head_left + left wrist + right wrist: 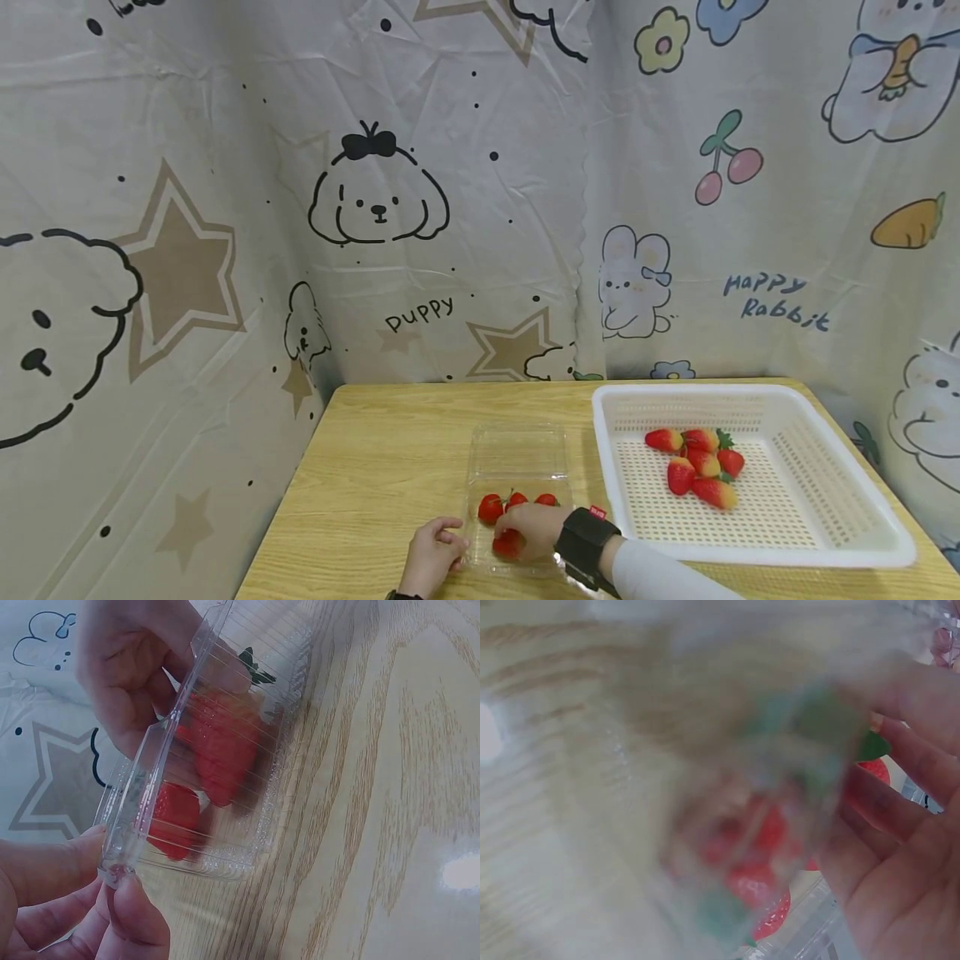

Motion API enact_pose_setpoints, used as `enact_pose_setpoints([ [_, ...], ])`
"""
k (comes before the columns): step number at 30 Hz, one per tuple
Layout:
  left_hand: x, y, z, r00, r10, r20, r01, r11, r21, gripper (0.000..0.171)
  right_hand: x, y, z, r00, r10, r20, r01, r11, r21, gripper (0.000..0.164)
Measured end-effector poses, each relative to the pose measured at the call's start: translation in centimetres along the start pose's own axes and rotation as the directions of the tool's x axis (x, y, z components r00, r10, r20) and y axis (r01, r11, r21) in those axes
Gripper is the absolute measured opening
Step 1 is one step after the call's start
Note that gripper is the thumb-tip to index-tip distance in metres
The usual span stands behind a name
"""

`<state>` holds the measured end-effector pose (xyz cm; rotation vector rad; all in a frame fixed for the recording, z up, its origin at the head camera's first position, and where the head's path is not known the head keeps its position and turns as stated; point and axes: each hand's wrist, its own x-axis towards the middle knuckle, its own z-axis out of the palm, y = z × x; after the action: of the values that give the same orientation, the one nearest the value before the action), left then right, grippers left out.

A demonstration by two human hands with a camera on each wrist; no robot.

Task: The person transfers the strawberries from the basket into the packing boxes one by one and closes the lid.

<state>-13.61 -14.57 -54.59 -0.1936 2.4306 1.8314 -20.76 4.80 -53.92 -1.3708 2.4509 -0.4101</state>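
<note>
A clear plastic clamshell box (483, 557) lies on the table with its lid (517, 450) folded back. Several red strawberries (491, 508) sit inside. At the box's left edge, my left hand (435, 554) pinches the rim between thumb and fingers; the left wrist view shows this rim (124, 844) up close. My right hand (536, 527) reaches into the box and holds a strawberry (225, 750) near its leafy end. A smaller-looking strawberry (174, 817) is beside it. Through the plastic, the right wrist view is blurred, and the fingers (892, 795) partly hide the fruit.
To the right stands a white perforated plastic basket (817, 533) with several strawberries (680, 475) grouped toward its back left. Wooden tabletop (375, 467) extends left of the box. A printed curtain (450, 208) hangs behind the table and along its sides.
</note>
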Motion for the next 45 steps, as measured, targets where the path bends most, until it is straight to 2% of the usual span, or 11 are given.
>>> enact_pose_setpoints([
  [11,-0.1,0.1,0.0,1.0,0.03,0.003,-0.03,0.999,-0.009,0.029,-0.4,-0.8,-1.2,0.999,0.019,-0.027,-0.017,0.998,0.058,0.045],
  [15,-0.1,0.0,0.0,0.999,0.034,0.003,-0.034,0.999,-0.011,0.03,-0.8,-1.3,-3.4,0.994,0.056,-0.095,-0.044,0.992,0.122,0.047],
  [18,-0.1,0.0,0.0,1.0,0.028,0.004,-0.028,1.0,-0.014,0.029,-1.4,-1.4,-5.3,0.97,0.099,-0.223,-0.07,0.989,0.132,0.056],
  [21,-0.1,0.0,0.0,1.0,0.023,0.004,-0.023,1.0,-0.015,0.03,-2.1,-1.2,-7.0,0.9,0.107,-0.423,-0.075,0.993,0.09,0.066],
  [24,-0.1,0.0,0.0,1.0,0.018,0.005,-0.018,1.0,-0.011,0.03,-2.8,-0.2,-8.5,0.766,0.069,-0.639,-0.102,0.995,-0.015,0.07],
  [27,-0.1,0.0,0.0,1.0,0.011,0.004,-0.011,1.0,-0.007,0.029,-3.8,1.3,-9.5,0.629,0.063,-0.775,-0.195,0.978,-0.079,0.071],
  [30,-0.1,0.2,0.0,1.0,0.002,0.003,-0.002,1.0,-0.003,0.029,-5.3,3.0,-10.3,0.542,0.127,-0.831,-0.299,0.953,-0.05,0.07],
  [35,-0.1,0.3,0.0,1.0,-0.008,0.0,0.008,1.0,0.002,0.03,-8.3,6.0,-10.9,0.453,0.347,-0.822,-0.431,0.891,0.139,0.071],
  [39,-0.1,0.4,0.0,1.0,-0.015,0.001,0.015,1.0,0.001,0.029,-10.8,8.5,-10.7,0.397,0.56,-0.727,-0.506,0.795,0.336,0.072],
  [41,-0.1,0.4,0.0,1.0,-0.013,0.005,0.013,1.0,-0.002,0.029,-12.0,9.4,-10.2,0.388,0.651,-0.652,-0.548,0.732,0.405,0.072],
  [45,-0.1,0.3,-0.1,1.0,-0.008,0.008,0.008,1.0,0.002,0.029,-13.5,10.7,-9.0,0.402,0.764,-0.505,-0.631,0.631,0.452,0.069],
])
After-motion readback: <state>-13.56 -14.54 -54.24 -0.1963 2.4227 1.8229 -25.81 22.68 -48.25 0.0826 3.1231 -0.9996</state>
